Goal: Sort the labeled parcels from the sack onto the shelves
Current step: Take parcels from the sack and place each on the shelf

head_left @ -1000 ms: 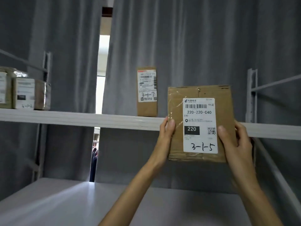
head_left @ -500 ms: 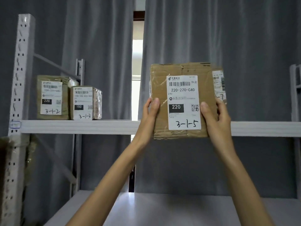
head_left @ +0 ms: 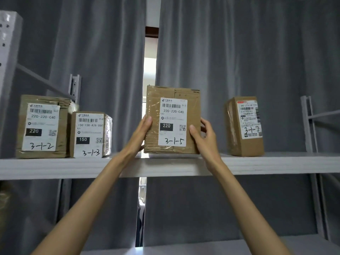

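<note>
Centre frame: the square brown cardboard parcel hand-marked 3-1-5 stands upright on the white metal shelf board, label facing out. The left hand presses flat against its left edge, the right hand cups its right edge, fingers loosely spread, so both are clamped on it from either side. Lower left sit the brown box marked 3-1-2 and the smaller taped box marked 3-1-3; the narrow brown carton marked 3-1-7 waits at right. Placing looks to be the step in hand. Next call, I'd say: settle it square in the gap, then let go.
</note>
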